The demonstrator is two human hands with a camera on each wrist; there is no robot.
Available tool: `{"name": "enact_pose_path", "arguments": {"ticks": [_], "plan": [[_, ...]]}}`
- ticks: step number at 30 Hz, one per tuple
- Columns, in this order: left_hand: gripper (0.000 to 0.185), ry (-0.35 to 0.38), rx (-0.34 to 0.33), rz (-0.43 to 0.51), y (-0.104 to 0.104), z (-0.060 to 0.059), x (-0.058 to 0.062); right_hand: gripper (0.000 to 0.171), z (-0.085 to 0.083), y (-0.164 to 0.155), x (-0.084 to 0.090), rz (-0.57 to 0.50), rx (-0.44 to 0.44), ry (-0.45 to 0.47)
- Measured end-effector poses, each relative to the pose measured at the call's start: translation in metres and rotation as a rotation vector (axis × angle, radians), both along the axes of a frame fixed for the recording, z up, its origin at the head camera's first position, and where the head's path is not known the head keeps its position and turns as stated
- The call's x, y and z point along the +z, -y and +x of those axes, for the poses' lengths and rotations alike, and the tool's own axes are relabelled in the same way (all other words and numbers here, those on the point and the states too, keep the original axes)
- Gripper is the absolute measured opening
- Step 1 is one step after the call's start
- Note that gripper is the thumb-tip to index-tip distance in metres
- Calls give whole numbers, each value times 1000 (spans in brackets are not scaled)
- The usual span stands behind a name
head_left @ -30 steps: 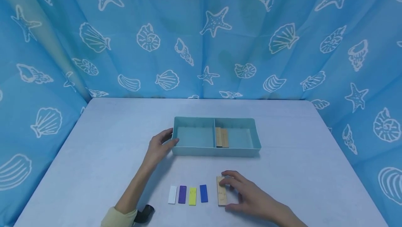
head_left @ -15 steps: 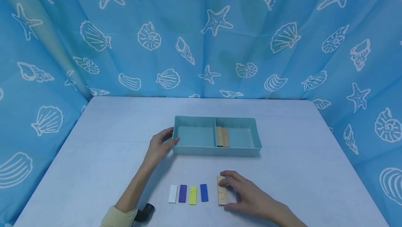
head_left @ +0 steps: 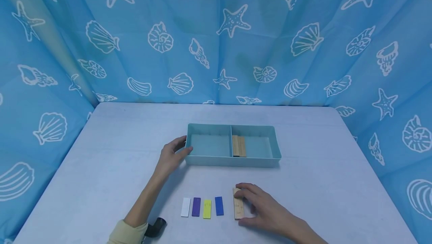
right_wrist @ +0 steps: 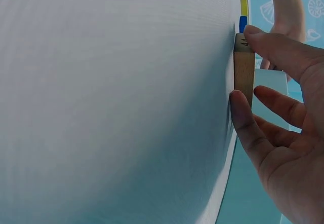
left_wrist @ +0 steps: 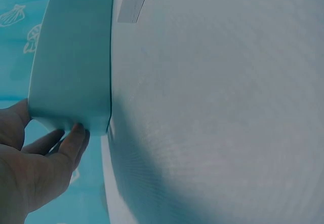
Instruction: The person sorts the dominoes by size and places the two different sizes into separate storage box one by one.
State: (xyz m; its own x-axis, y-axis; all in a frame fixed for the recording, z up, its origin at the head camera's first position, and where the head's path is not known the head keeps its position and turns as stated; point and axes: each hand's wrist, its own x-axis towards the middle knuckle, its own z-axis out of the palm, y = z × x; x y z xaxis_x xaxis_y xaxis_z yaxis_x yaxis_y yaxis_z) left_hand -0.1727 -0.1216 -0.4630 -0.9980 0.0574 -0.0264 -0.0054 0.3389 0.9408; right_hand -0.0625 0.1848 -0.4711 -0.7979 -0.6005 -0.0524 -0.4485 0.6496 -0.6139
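A light blue-green divided box (head_left: 209,161) stands behind the small pieces. My left hand (head_left: 170,160) grips its left end, with the thumb over the rim and the fingers along the outer end wall, as the left wrist view shows. Toward the front lies a pale wooden block (head_left: 239,210), long side pointing away from me. My right hand (head_left: 266,209) holds this block from the right: in the right wrist view the thumb is at its near end and a fingertip at its far end. Several slim wooden blocks (head_left: 239,146) stand against the divider in the box's right compartment.
Left of the wooden block lie a blue tile (head_left: 219,206), a yellow tile (head_left: 207,209), a purple tile (head_left: 196,207) and a white tile (head_left: 185,207) in a row. A black object (head_left: 156,227) is beside my left sleeve. A shell-patterned curtain (head_left: 216,56) surrounds the white table (head_left: 314,135).
My right thumb and fingers have drawn slightly left, closer in on the wooden block. The left hand stays on the box, and the head view has shifted a little.
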Motion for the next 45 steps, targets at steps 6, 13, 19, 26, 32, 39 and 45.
{"name": "enact_pose_path", "arguments": {"ticks": [6,13,19,26,32,39,45], "plan": [[54,-5,-2,6,1,0,0,51,0,1,0,-40,-7,33],[54,-9,-5,13,2,0,1,51,1,-5,3,-51,-22,56],[54,2,-4,6,2,1,0,50,4,-17,8,-123,-28,-27],[54,-5,-5,10,2,1,-1,51,0,-34,30,-188,-59,-116],[54,-4,-5,2,1,0,0,57,-15,-48,54,-158,-120,-163],[53,-5,-1,1,1,0,0,58,-45,-54,72,-167,-121,-323],[53,-2,1,6,2,-1,-1,54,-73,-52,73,-182,-122,-322]]}}
